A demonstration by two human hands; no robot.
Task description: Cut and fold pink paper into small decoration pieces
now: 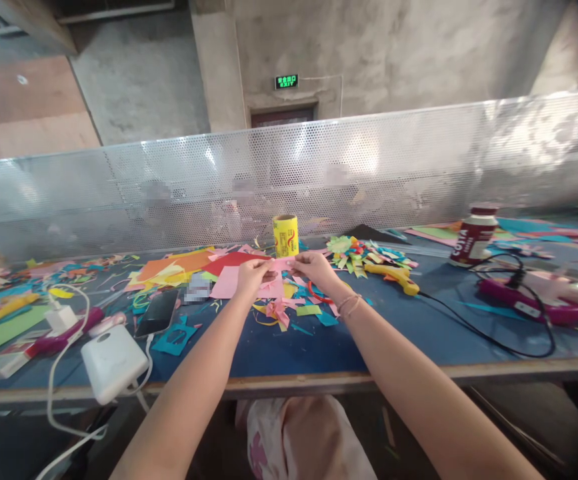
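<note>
Between my two hands a small strip of pink paper (282,265) is stretched, pinched at each end. My left hand (255,279) grips its left end with thumb and fingertips, and my right hand (315,270) pinches the right end. Just behind the strip stands a yellow cardboard tube (285,236) with red and black print. Under my left hand lies a pink paper sheet (225,283). Pink paper scraps (281,311) with cut, curled ends lie below the hands. A red paper sheet (231,261) and orange paper (176,264) lie behind to the left.
Right of the hands lie a pile of paper flowers (351,253), a yellow glue gun (393,277) with a black cord, and a Costa bottle (474,236). On the left are a phone (157,313), a white power bank (113,362) and cables. A perforated metal panel (249,183) borders the back.
</note>
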